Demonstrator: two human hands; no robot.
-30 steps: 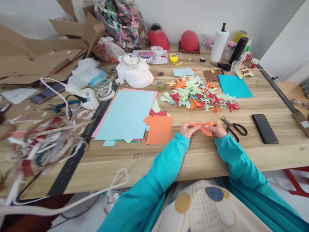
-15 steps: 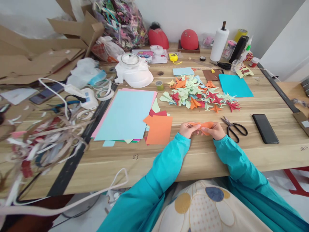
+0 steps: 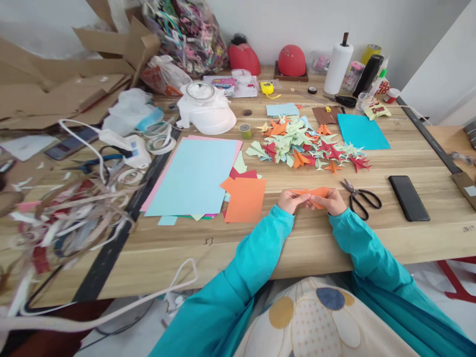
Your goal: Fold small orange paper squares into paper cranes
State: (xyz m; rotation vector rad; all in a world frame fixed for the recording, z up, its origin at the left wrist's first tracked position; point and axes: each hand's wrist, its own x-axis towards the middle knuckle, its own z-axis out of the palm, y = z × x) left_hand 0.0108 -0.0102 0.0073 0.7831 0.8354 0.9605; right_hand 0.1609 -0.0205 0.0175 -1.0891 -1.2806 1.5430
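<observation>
A small folded orange paper (image 3: 315, 194) is pinched between both hands just above the wooden table (image 3: 308, 248). My left hand (image 3: 291, 201) grips its left end with closed fingers. My right hand (image 3: 332, 201) grips its right end the same way. Both arms wear teal sleeves. A loose orange sheet (image 3: 245, 199) lies just left of my left hand. Black scissors (image 3: 360, 198) lie just right of my right hand. Behind the hands spreads a pile of folded paper shapes (image 3: 307, 146) in green, orange and red.
A stack of large coloured sheets, light blue on top (image 3: 195, 176), lies to the left. A black phone (image 3: 408, 198) and a teal sheet (image 3: 362, 132) sit at right. Paper-strip tangles (image 3: 70, 218), cardboard (image 3: 63, 89), a white bowl (image 3: 206, 111) and a paper-towel roll (image 3: 337, 69) crowd the left and back.
Both hands have kept hold of the orange paper and drawn slightly closer together, working its fold. Nothing else on the table moved.
</observation>
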